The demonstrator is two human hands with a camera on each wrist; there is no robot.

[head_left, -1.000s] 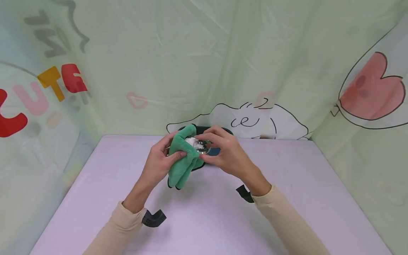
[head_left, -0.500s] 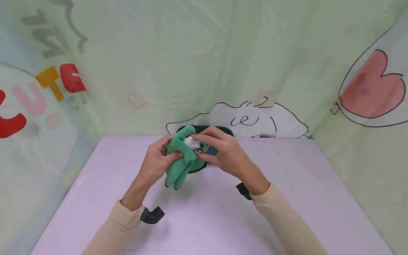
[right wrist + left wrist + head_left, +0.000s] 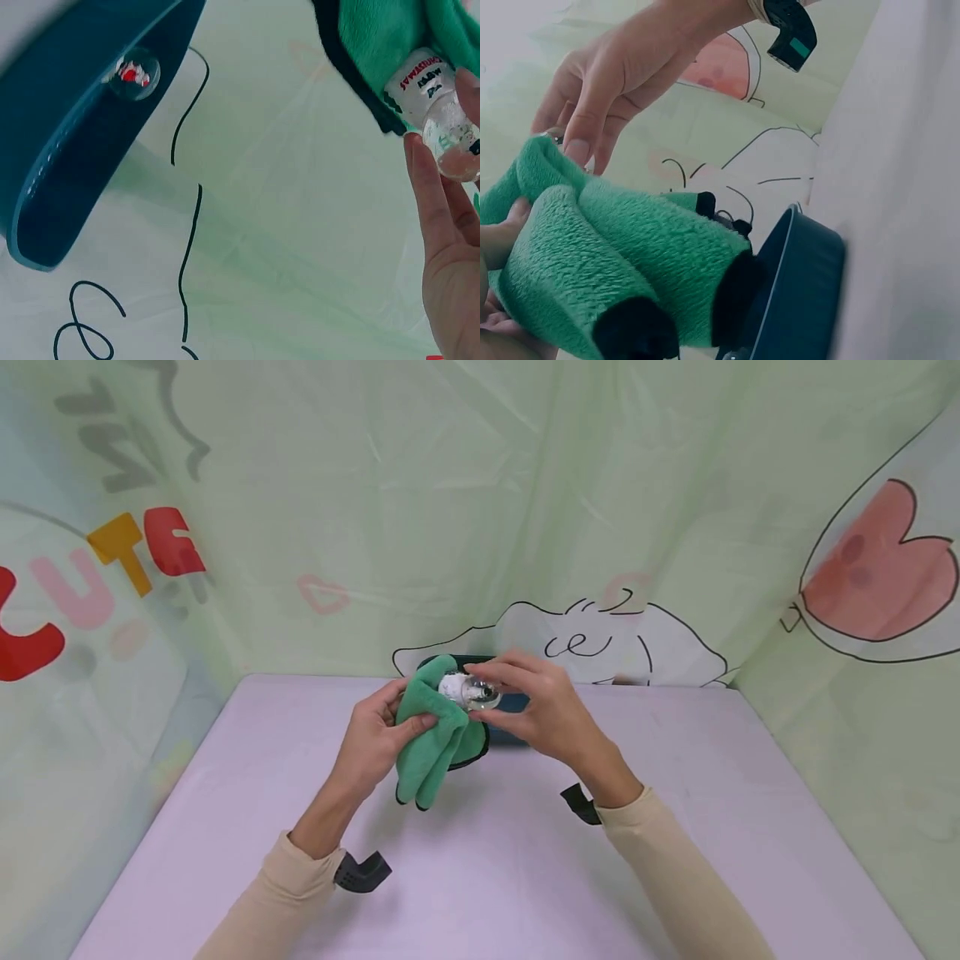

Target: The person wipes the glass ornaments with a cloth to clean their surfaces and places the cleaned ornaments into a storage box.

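A small snow globe (image 3: pixel 480 692) with a clear dome and a white base is held up over the table in the head view. Lettering runs round its base (image 3: pixel 424 82) in the right wrist view. My left hand (image 3: pixel 375 727) grips a green cleaning cloth (image 3: pixel 427 756) with dark edging, which is folded about the base. The cloth hangs down in two folds. My right hand (image 3: pixel 543 706) pinches the dome between thumb and fingers. In the left wrist view the cloth hides most of the globe.
Behind the hands a dark blue bin (image 3: pixel 510 731) stands at the back of the table (image 3: pixel 637 843). Another snow globe (image 3: pixel 136 73) with red and white inside shows in the bin in the right wrist view. A printed curtain (image 3: pixel 450 527) hangs behind the table.
The snow globe has turned within the cloth, and more of its white base shows. My right hand has shifted slightly right, its fingers spread a little wider round the dome. The left hand has barely moved.
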